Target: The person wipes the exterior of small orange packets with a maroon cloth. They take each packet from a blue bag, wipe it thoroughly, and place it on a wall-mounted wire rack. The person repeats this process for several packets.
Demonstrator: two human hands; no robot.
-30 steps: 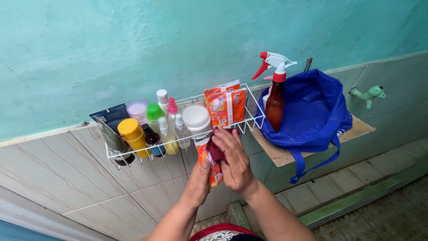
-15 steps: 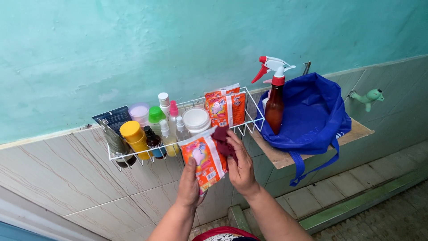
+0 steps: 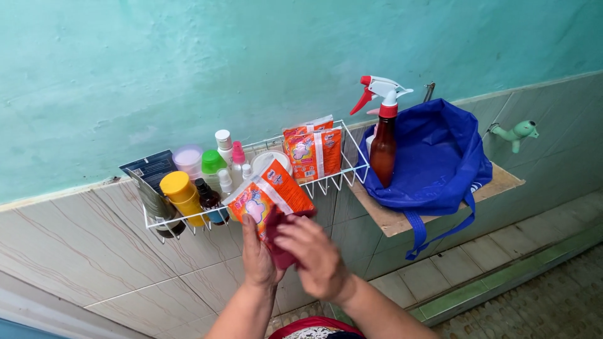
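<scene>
My left hand (image 3: 259, 256) grips the lower end of an orange and white sachet pack (image 3: 270, 194), held tilted in front of a white wire rack (image 3: 342, 177). My right hand (image 3: 314, 257) presses a dark red cloth (image 3: 276, 235) against the bottom of the pack. Both hands are below the rack's front edge, close together. The cloth is partly hidden under my right fingers.
The rack on the tiled wall holds two more orange sachets (image 3: 312, 150), a white jar (image 3: 267, 158), a yellow-capped bottle (image 3: 181, 196) and several small bottles. To the right, a wooden shelf (image 3: 402, 220) carries a brown spray bottle (image 3: 383, 147) and a blue bag (image 3: 440, 157). A green tap (image 3: 518, 132) sticks out farther right.
The sachet pack has been lifted and turned so its top points up toward the rack. My right hand with the cloth slid down from the pack's upper right to its lower end.
</scene>
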